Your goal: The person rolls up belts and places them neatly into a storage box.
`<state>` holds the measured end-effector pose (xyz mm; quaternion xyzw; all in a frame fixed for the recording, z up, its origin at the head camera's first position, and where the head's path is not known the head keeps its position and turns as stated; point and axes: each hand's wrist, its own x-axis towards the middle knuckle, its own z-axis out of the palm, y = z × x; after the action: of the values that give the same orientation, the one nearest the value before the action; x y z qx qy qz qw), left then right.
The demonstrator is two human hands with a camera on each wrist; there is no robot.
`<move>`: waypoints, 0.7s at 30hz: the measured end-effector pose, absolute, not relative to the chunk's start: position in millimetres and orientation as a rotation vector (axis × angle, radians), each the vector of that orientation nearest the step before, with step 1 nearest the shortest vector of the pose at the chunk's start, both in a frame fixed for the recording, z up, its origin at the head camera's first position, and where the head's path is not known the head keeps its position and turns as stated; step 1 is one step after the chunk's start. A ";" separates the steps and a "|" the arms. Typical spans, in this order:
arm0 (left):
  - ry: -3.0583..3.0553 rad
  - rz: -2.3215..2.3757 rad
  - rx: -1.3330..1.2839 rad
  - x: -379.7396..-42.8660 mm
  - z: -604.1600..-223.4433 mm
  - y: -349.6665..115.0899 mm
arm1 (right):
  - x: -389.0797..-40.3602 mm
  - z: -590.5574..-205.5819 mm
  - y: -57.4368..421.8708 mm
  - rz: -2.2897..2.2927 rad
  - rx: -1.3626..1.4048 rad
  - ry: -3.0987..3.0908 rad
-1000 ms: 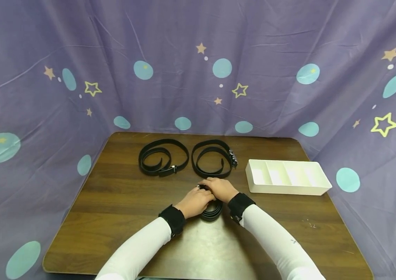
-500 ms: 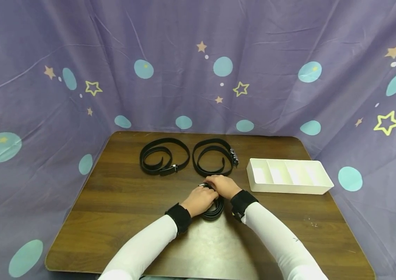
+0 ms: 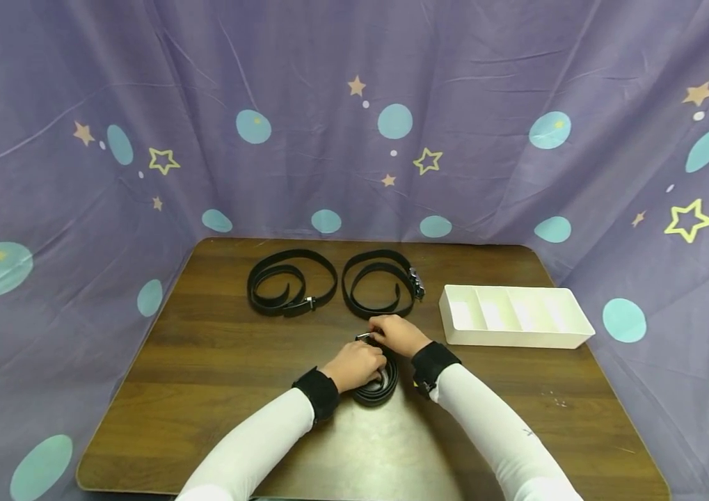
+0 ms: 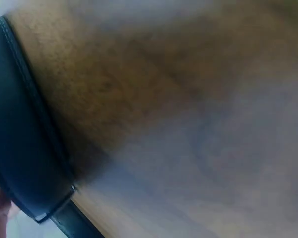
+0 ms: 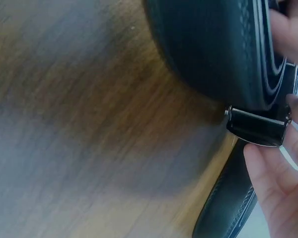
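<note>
A rolled black belt (image 3: 374, 398) sits on the wooden table between both hands. The fingers of my left hand (image 3: 354, 365) reach into the coil and hold its strap from the left. At the far end of the roll, my right hand (image 3: 399, 335) pinches the belt around its metal buckle (image 5: 258, 126). In the right wrist view, right fingers (image 5: 273, 183) lie against the buckle's edge, while a finger of the other hand shows inside the coil. The left wrist view has the smooth outer layer of the coiled belt (image 4: 25, 119) at its left edge.
Two more black belts lie loosely coiled at the back, a left belt (image 3: 257, 299) and a right belt (image 3: 349, 292) with a shiny buckle. A white divided box (image 3: 517, 339) stands on the right of the table (image 3: 204, 390). A patterned purple curtain (image 3: 304, 174) surrounds it.
The coiled belt has shifted slightly toward the person, and its buckle shows more. My left hand has moved a little nearer the person; the right hand has drawn slightly rightward around the buckle.
</note>
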<state>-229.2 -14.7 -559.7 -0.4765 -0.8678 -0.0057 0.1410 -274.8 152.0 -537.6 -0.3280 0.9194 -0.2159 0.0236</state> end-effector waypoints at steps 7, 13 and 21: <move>-2.635 -0.082 -1.261 -227.1 -558.2 -43.8 | -267.4 -543.2 185.5 -0.682 -0.966 2.898; -2.739 -0.086 -1.097 -229.0 -550.9 -73.1 | -240.1 -547.6 236.7 -0.713 -0.789 2.935; -2.888 -0.329 -0.799 -245.0 -556.0 -77.9 | -183.1 -555.1 238.8 -0.429 -1.111 2.996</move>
<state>-245.0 -77.9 -556.0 -0.2646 -0.9561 -0.1091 0.0634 -183.1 238.8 -555.1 -0.3443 0.9285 -0.1329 -0.0410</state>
